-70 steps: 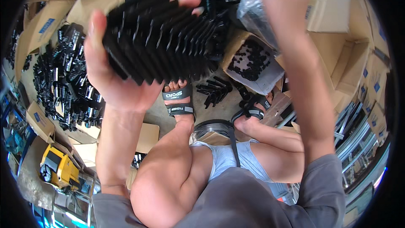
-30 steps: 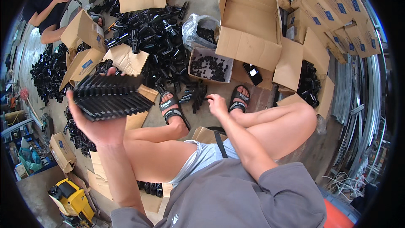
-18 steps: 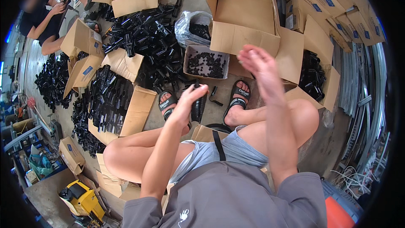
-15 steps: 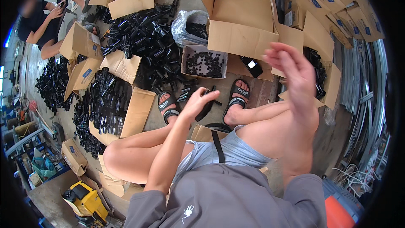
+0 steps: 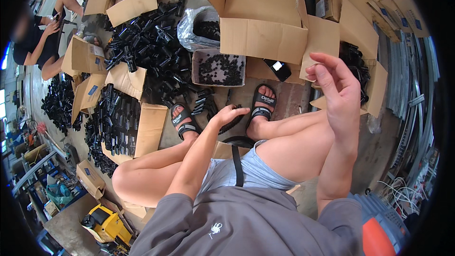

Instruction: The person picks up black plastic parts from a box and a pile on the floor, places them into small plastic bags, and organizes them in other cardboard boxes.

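Observation:
My left hand [image 5: 229, 114] is low between my feet, its fingers closed around a slim black plastic part [image 5: 228, 97] whose end shows above the knuckles; the rest is hidden. Just beneath that hand lies a dark rounded object [image 5: 232, 124], partly covered. A small row of black tubular parts [image 5: 204, 102] lies on the floor beside my left sandal. My right hand [image 5: 337, 85] is raised over my right knee, fingers loosely curled and apart, with nothing visible in it.
A shallow box [image 5: 195, 68] of small black pieces stands ahead, beside a clear plastic bag [image 5: 187, 28]. A phone-like black object [image 5: 278, 70] lies by a large open carton [image 5: 263, 35]. Black parts [image 5: 142, 42] are heaped to the left. Another person [image 5: 40, 38] sits at far left.
My right hand's fingers have curled in from a blurred, more stretched pose. The slim black part at my left hand now points up rather than right. The whole view has shifted slightly.

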A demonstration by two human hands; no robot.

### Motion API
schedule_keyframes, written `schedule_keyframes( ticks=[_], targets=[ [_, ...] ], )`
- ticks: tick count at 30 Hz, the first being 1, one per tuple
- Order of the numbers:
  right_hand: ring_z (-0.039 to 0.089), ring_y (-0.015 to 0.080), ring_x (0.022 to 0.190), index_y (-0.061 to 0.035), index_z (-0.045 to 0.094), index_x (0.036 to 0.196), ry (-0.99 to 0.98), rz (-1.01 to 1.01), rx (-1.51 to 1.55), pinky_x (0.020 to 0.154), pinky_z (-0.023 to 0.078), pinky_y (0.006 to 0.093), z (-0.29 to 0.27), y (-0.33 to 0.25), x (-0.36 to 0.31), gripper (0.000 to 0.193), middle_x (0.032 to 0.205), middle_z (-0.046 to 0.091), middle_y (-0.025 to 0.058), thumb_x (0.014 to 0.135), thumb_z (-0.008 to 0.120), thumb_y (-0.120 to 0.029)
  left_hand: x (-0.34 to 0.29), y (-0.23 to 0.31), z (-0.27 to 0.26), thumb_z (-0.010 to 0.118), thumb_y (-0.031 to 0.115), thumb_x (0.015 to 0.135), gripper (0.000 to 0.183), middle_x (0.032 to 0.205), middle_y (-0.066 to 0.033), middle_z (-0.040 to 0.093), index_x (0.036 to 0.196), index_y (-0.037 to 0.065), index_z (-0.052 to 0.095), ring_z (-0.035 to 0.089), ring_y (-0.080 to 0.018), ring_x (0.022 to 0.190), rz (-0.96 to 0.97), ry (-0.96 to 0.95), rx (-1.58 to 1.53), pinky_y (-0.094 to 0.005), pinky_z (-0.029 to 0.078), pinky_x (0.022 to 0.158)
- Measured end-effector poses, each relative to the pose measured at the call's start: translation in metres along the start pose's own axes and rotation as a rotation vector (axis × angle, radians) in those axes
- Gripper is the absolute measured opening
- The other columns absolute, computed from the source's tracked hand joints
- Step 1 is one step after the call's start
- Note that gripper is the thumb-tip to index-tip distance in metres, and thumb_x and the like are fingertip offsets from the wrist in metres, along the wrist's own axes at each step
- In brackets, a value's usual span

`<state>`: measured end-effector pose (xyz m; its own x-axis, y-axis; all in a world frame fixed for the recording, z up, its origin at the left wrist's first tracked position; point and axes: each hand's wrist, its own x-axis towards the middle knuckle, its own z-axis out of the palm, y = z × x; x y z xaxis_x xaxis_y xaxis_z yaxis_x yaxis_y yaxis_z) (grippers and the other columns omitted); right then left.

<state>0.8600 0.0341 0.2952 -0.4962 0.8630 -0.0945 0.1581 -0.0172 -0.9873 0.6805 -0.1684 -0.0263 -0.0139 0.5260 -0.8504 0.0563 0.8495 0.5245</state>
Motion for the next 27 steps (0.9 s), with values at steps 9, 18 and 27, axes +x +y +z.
schedule_keyframes(
  ticks=[9, 18, 27],
  targets=[
    [0.066, 0.0112, 0.088, 0.0004, 0.071, 0.12, -0.053, -0.028, -0.155, 0.084, 0.052, 0.0267, 0.005, 0.007, -0.007, 0.025, 0.096, 0.074, 0.0058, 0.098, 0.07, -0.012, -0.025, 0.037, 0.057, 0.074, 0.072, 0.072, 0.105, 0.15, -0.0216, 0.048, 0.144, 0.0, 0.051, 0.038, -0.0398, 0.144, -0.182, 0.681, 0.161, -0.0664, 0.035, 0.11],
    [0.068, 0.0142, 0.082, 0.0016, 0.07, 0.119, -0.199, -0.055, -0.363, 0.078, 0.054, 0.0288, 0.01, 0.002, -0.009, 0.026, 0.09, 0.073, 0.0088, 0.096, 0.071, -0.009, -0.016, 0.013, 0.093, 0.08, 0.066, 0.071, 0.095, 0.146, -0.0197, 0.048, 0.133, -0.001, 0.052, 0.039, -0.0419, 0.137, -0.188, 0.932, 0.182, -0.0714, 0.043, 0.097],
    [0.069, 0.016, 0.081, 0.0012, 0.068, 0.121, -0.241, -0.07, -0.427, 0.077, 0.055, 0.0294, 0.012, 0.001, -0.011, 0.028, 0.09, 0.072, 0.0109, 0.095, 0.07, -0.008, -0.015, -0.017, 0.04, 0.07, 0.066, 0.083, 0.074, 0.122, -0.0247, 0.069, 0.122, 0.002, 0.066, 0.064, -0.0399, 0.118, -0.191, 0.712, 0.024, -0.0478, 0.05, 0.101]
  ],
)
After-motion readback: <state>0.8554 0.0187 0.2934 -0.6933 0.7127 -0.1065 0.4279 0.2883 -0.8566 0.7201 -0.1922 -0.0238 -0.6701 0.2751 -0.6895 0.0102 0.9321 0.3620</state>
